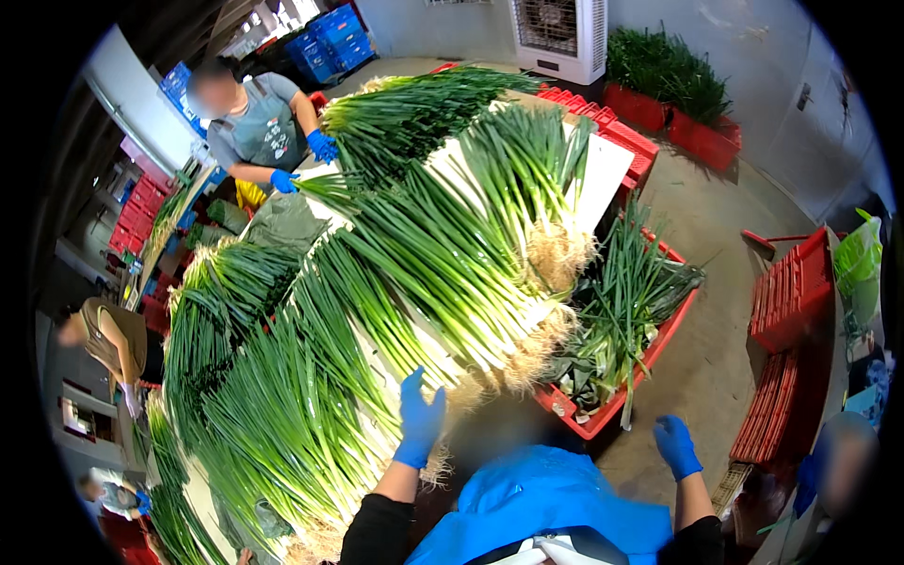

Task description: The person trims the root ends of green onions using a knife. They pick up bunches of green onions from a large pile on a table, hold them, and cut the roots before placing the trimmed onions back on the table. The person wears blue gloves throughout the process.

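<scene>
My left hand (pixel 420 420), in a blue glove, is at the near edge of the table, by the root ends of a small row of green onions (pixel 395 318). Its thumb stands apart from its fingers, and nothing shows in its grasp. Off to the right, over the floor, my right hand (pixel 676 446) is gloved in blue too. Its fingers look partly curled, and I see no object in it. A thick pile of green onions (pixel 452 268) lies ahead, pale roots towards me. Left of my left hand spreads another broad pile of green onions (pixel 296 409).
A red crate (pixel 653 360) of loose leaves stands at the table's right side. Across the table, a person (pixel 261 127) in blue gloves handles onions. Stacked red crates (pixel 791 296) stand at right. An air cooler (pixel 558 35) stands by the far wall.
</scene>
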`<state>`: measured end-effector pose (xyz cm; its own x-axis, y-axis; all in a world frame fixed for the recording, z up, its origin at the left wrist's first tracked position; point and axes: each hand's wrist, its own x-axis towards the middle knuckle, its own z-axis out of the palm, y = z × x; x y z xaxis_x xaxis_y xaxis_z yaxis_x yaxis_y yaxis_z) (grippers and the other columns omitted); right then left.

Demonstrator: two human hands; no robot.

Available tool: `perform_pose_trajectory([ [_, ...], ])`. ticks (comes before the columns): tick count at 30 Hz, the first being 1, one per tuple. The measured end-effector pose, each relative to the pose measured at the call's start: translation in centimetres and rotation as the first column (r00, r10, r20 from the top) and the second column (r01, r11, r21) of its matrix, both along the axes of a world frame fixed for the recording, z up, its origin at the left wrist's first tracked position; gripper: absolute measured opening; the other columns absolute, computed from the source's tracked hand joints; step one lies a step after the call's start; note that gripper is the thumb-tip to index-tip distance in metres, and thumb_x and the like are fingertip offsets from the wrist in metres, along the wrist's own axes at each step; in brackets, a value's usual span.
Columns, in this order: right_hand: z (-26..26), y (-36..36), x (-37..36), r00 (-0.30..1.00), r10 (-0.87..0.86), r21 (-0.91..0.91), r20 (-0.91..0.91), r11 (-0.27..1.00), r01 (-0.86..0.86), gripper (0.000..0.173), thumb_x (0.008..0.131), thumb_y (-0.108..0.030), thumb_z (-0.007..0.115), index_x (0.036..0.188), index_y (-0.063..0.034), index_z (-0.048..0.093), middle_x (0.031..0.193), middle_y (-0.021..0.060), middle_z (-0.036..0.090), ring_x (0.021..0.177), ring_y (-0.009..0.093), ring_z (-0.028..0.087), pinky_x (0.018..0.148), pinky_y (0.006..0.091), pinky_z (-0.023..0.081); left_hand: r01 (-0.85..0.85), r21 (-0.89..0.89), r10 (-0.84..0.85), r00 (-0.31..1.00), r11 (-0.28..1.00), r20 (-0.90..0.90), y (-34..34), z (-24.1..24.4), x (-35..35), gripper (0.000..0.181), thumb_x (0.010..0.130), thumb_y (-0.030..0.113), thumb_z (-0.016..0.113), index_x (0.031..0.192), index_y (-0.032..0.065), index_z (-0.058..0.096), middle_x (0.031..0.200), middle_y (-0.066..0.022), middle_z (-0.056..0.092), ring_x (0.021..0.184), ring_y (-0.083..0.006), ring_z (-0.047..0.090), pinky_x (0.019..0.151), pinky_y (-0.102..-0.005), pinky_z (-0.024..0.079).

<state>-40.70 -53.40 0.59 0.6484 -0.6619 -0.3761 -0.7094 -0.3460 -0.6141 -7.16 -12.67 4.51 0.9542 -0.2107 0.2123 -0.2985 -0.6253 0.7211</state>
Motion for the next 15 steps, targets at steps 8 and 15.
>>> perform_pose_trajectory([
  [8,4.2,6.2,18.3,0.868,0.386,-0.041,0.313,0.919,-0.393,0.035,0.084,-0.017,0.062,0.116,-0.0050,0.056,0.109,0.0175,0.057,0.101,0.030,0.057,0.084,0.0356,0.047,0.259,-0.015,-0.255,0.958,0.966,0.130,-8.7,1.0,5.7,0.055,0.080,0.017,0.066,0.130,0.0065,0.047,0.121,-0.0201,0.053,0.114,-0.0356,0.049,0.097,-0.0431,0.039],
  [15,1.4,5.4,32.5,0.851,0.318,-0.249,0.418,0.941,-0.229,0.041,0.085,-0.022,0.061,0.120,-0.0031,0.051,0.116,0.0218,0.054,0.108,0.038,0.052,0.090,0.0427,0.043,0.340,0.291,-0.401,0.899,0.894,0.180,-15.4,2.2,9.4,0.059,0.080,0.022,0.064,0.135,0.0112,0.045,0.126,-0.0177,0.051,0.118,-0.0369,0.045,0.101,-0.0452,0.033],
])
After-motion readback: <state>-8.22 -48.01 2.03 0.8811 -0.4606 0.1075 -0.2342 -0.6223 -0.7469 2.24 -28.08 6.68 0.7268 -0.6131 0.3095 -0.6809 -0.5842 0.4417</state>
